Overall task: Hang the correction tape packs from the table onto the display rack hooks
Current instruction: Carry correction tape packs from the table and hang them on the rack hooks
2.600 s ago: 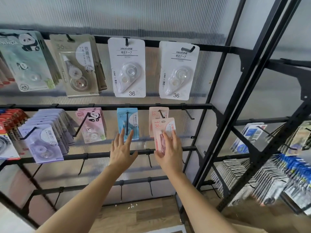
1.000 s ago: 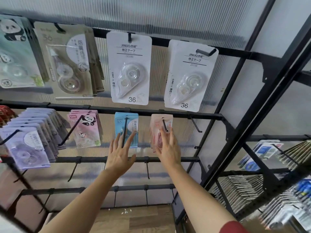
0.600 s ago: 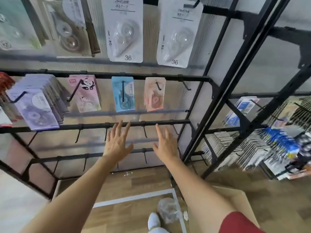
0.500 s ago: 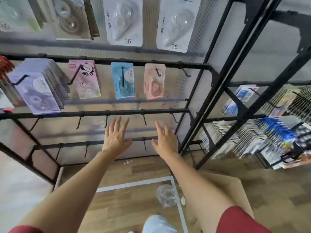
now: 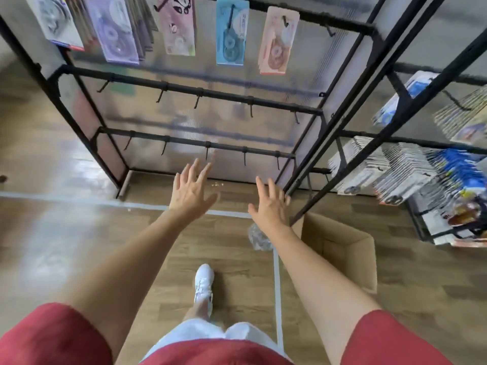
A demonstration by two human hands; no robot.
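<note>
Both hands empty, fingers spread: left hand (image 5: 191, 192) and right hand (image 5: 268, 204) reach out low in front of the black display rack (image 5: 210, 93), touching nothing. Open cardboard box (image 5: 342, 248) sits on the floor by the rack's right foot. Correction tape packs hang on top-rail hooks: purple pack (image 5: 116, 32), panda pack (image 5: 179, 27), blue pack (image 5: 232, 35), peach pack (image 5: 278, 40). Print too blurred to read. White shoe (image 5: 203, 283) below.

Pink pack (image 5: 276, 40), blue pack (image 5: 231, 32) hanging side by side on rack hooks (image 5: 286, 22).
</note>
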